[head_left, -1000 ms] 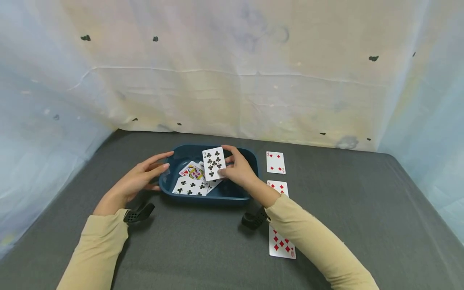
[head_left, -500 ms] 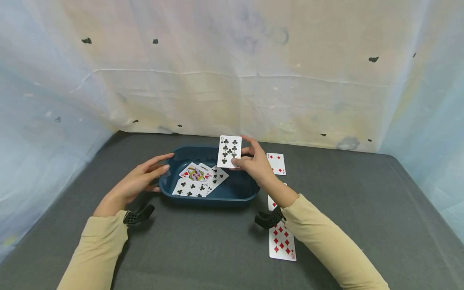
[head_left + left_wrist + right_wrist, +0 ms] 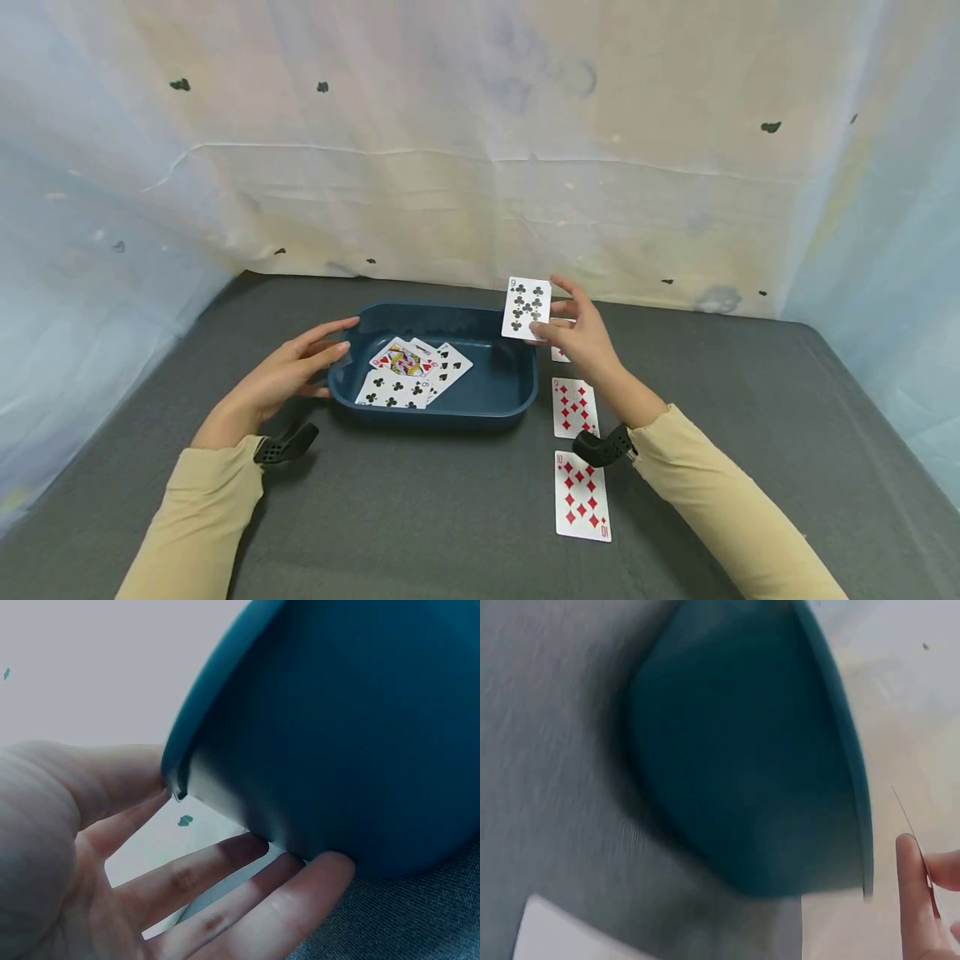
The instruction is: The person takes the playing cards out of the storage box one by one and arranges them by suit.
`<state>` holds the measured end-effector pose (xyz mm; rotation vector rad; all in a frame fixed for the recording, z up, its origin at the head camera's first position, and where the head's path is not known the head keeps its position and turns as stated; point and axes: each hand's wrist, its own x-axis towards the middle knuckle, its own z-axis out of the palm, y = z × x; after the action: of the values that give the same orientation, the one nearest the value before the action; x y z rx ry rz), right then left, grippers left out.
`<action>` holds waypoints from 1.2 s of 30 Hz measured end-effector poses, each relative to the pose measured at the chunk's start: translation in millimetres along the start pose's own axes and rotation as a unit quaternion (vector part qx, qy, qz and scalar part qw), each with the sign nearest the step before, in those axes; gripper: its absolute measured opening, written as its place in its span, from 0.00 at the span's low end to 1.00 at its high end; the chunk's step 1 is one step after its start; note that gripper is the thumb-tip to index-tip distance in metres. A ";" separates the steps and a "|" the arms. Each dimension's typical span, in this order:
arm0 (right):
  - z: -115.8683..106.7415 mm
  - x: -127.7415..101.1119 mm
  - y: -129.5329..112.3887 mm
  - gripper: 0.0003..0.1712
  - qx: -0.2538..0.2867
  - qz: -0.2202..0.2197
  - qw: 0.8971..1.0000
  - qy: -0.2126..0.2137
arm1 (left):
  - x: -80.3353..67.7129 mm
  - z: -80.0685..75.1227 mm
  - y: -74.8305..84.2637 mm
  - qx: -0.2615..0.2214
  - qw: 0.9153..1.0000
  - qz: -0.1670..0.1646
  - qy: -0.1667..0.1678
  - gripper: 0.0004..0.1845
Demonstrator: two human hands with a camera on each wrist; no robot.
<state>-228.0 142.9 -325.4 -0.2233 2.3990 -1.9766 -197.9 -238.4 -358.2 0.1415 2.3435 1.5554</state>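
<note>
A nine of clubs [image 3: 527, 308] is pinched by its right side between the thumb and fingers of my right hand [image 3: 585, 333], above the right end of the dark blue bin [image 3: 435, 417]. In the right wrist view that card [image 3: 904, 810] shows edge-on. My left hand [image 3: 273, 379] touches the bin's left end with its fingers spread. In the left wrist view its fingertips [image 3: 326, 874] meet the outer wall, with the thumb at the rim. Inside the bin lie a queen of hearts [image 3: 405, 358], a clubs card [image 3: 392, 389], a spades card [image 3: 452, 367] and a mostly covered card.
Right of the bin, face-up diamond cards form a column on the grey table [image 3: 420, 517]: a ten [image 3: 581, 504], a nine [image 3: 573, 408] and a card [image 3: 559, 353] mostly hidden behind my right hand. A pale cloth [image 3: 480, 183] hangs behind the table.
My right hand has carried the nine of clubs up and to the right, from over the middle of the bin to its right end. My left hand stays in place.
</note>
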 end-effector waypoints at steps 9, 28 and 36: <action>-36.3 0.5 17.1 0.36 -0.087 0.008 0.996 0.026 | -0.1 0.7 0.5 0.002 1.000 -0.009 0.004 0.33; -101.6 -9.9 55.2 0.38 -0.121 0.050 0.991 0.034 | -0.6 1.3 0.0 0.001 1.000 -0.004 0.002 0.33; -113.9 -9.3 63.1 0.36 -0.167 0.057 0.984 0.035 | -1.6 1.0 -0.1 -0.002 1.000 0.006 -0.001 0.32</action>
<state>-237.3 266.8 -365.5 -0.0208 2.7096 -1.5518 -196.1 -238.0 -358.3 0.1551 2.3421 1.5648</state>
